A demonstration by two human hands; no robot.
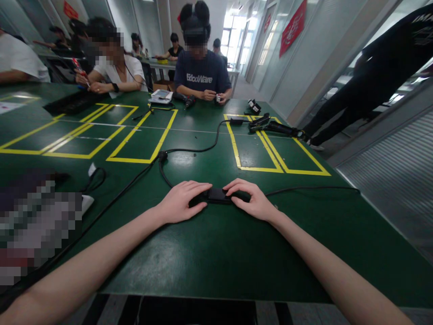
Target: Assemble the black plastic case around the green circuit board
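Note:
A flat black power adapter (pixel 218 196) lies on the green table in front of me, with a black cable (pixel 165 174) running off to the left and another cable (pixel 304 188) to the right. My left hand (pixel 184 201) grips its left end, thumb on the near side and fingers over the far side. From the right, my right hand (pixel 252 198) pinches the other end between thumb and fingers. The palms hide where the cables meet the adapter.
Yellow tape rectangles (pixel 260 170) mark the green table (pixel 216 257). A black jointed device (pixel 277 127) lies at back right. A power drill (pixel 187 100) sits near a person (pixel 202 72) opposite, who handles a small white part. Blurred items (pixel 40 225) lie at left.

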